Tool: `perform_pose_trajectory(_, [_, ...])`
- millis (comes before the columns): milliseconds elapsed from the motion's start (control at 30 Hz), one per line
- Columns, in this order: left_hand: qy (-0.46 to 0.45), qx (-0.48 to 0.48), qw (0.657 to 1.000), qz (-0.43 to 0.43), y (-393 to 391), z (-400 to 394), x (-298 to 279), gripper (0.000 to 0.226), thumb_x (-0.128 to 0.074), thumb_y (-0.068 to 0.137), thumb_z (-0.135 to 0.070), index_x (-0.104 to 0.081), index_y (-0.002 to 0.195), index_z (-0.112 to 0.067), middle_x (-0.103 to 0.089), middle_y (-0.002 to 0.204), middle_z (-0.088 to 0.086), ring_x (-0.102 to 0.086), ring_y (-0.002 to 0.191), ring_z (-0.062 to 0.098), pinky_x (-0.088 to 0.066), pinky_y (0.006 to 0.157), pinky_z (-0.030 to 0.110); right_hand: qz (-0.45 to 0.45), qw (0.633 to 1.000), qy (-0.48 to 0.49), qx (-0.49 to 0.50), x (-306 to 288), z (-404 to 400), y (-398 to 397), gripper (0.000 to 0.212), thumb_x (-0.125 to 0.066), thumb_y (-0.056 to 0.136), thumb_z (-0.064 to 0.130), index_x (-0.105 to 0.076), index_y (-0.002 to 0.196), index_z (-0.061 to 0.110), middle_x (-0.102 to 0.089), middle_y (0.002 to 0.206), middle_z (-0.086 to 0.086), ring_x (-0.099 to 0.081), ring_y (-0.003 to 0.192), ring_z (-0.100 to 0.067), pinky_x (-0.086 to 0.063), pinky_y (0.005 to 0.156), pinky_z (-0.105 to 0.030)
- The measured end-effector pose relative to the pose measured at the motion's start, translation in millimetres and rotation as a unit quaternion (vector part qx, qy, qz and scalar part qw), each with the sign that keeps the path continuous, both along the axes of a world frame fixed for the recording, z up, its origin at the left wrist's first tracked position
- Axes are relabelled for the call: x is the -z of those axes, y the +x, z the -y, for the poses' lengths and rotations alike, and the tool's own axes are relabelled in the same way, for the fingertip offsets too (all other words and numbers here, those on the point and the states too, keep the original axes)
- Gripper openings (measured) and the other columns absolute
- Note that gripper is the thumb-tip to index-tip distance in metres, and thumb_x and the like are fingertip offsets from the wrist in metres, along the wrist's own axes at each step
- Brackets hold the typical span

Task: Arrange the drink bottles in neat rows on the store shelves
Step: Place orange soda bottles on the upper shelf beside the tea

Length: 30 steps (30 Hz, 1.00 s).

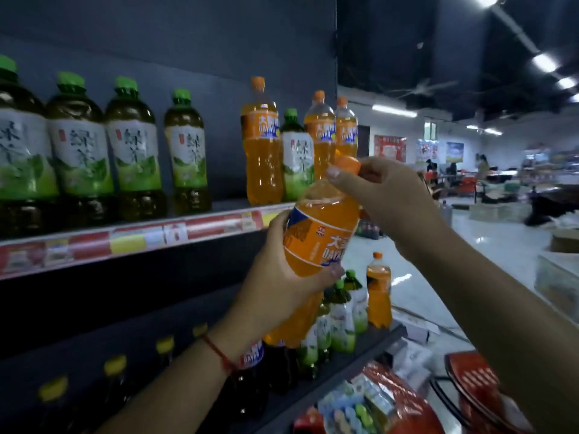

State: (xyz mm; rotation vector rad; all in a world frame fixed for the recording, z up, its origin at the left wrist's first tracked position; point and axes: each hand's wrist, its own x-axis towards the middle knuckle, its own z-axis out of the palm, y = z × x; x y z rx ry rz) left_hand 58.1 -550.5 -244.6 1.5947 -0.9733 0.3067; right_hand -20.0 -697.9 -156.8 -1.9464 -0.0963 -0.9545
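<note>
Two bare hands hold one big clear plastic bottle of orange soda (319,236) in front of the dark shelves. The left hand (282,289) wraps around the bottle's middle, at the orange label. The right hand (380,195) pinches the round orange cap (347,163) at the top. The bottle leans, with its cap toward 1 o'clock.

At 10 o'clock, four green tea bottles with green caps (131,148) stand in a row on the top shelf (131,242). At 12 o'clock, three orange soda bottles (261,142) stand there with one more green tea bottle (297,155) between them.

At 5 o'clock, small green tea bottles (343,317) and a small orange soda bottle (378,291) stand on the lower shelf (360,358). At 7 o'clock, dark bottles with yellow caps (115,371) stand in a row.
</note>
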Motion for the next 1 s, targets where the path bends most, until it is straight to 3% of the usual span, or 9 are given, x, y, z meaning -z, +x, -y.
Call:
perform_pose_trajectory(133, [-0.086,0.020,0.985,-0.151,-10,15,65,0.080,-0.084,0.067,-0.030,-0.039,0.132,-0.041,-0.065,0.114,-0.015,-0.067,0.095,-0.003,-0.053,0.070,0.014,-0.045,0.995,0.043,-0.081,62,-2,3,0.032,-0.069,0.087,0.037,-0.065,0.116,0.024,-0.073,0.106,0.010,-0.069,0.096,-0.005,-0.056,0.086,-0.032])
perform_pose_trajectory(233, [-0.116,0.007,0.959,-0.259,-12,22,103,0.069,-0.085,0.066,-0.036,-0.047,0.123,-0.046,-0.071,0.103,-0.011,-0.071,0.085,0.003,-0.057,0.068,0.025,-0.089,0.989,0.037,-0.110,109,-7,8,0.041,-0.069,0.088,0.030,-0.057,0.127,0.028,-0.068,0.113,0.014,-0.066,0.102,-0.001,-0.055,0.083,-0.026])
perform_pose_trajectory(433, [-0.194,0.101,0.851,-0.478,5,24,172,0.069,-0.082,0.069,-0.041,-0.059,0.132,-0.024,-0.070,0.118,0.016,-0.068,0.107,0.036,-0.053,0.091,0.053,-0.233,0.961,0.060,-0.139,195,-4,13,0.059,-0.077,0.080,0.031,-0.048,0.132,0.036,-0.058,0.120,0.017,-0.060,0.108,-0.006,-0.054,0.081,-0.025])
perform_pose_trajectory(500, [-0.193,0.127,0.815,-0.532,10,22,190,0.053,-0.075,0.078,-0.039,-0.064,0.125,-0.017,-0.070,0.119,0.019,-0.068,0.108,0.036,-0.051,0.095,0.054,-0.277,0.948,0.045,-0.148,225,0,14,0.064,-0.080,0.078,0.030,-0.045,0.132,0.038,-0.057,0.120,0.018,-0.061,0.102,0.000,-0.055,0.074,-0.021])
perform_pose_trajectory(600, [-0.191,0.124,0.787,-0.573,21,23,217,0.042,-0.067,0.075,-0.042,-0.078,0.104,-0.015,-0.074,0.107,0.016,-0.073,0.094,0.030,-0.055,0.084,0.045,-0.319,0.927,0.083,-0.177,264,-1,23,0.065,-0.079,0.080,0.022,-0.041,0.129,0.038,-0.060,0.105,0.021,-0.065,0.083,0.010,-0.054,0.061,-0.013])
perform_pose_trajectory(700, [-0.197,0.105,0.778,-0.588,32,34,244,0.028,-0.069,0.066,-0.039,-0.083,0.077,-0.017,-0.076,0.093,0.011,-0.075,0.078,0.022,-0.056,0.071,0.037,-0.324,0.933,0.063,-0.140,303,-1,42,0.079,-0.085,0.073,0.031,-0.035,0.134,0.039,-0.062,0.109,0.019,-0.068,0.092,-0.001,-0.060,0.077,-0.028])
perform_pose_trajectory(767, [-0.201,0.086,0.781,-0.584,42,41,259,0.035,-0.071,0.066,-0.033,-0.081,0.093,-0.014,-0.076,0.097,0.011,-0.075,0.081,0.022,-0.059,0.067,0.033,-0.305,0.943,0.062,-0.120,324,2,55,0.075,-0.086,0.070,0.030,-0.035,0.123,0.044,-0.063,0.106,0.019,-0.067,0.091,0.001,-0.058,0.081,-0.026])
perform_pose_trajectory(867, [-0.188,0.057,0.814,-0.547,53,52,272,0.066,-0.075,0.066,-0.027,-0.062,0.130,-0.015,-0.074,0.110,0.012,-0.074,0.092,0.022,-0.058,0.067,0.030,-0.286,0.953,0.057,-0.084,344,12,68,0.072,-0.085,0.070,0.024,-0.037,0.120,0.043,-0.062,0.097,0.023,-0.063,0.081,0.011,-0.052,0.068,-0.011])
perform_pose_trajectory(1000, [-0.113,0.033,0.876,-0.468,57,66,282,0.075,-0.083,0.070,-0.031,-0.051,0.138,-0.028,-0.072,0.116,0.002,-0.072,0.099,0.017,-0.057,0.071,0.028,-0.257,0.961,0.078,-0.060,363,31,78,0.071,-0.084,0.066,0.022,-0.042,0.121,0.039,-0.063,0.101,0.017,-0.065,0.085,0.001,-0.057,0.072,-0.027])
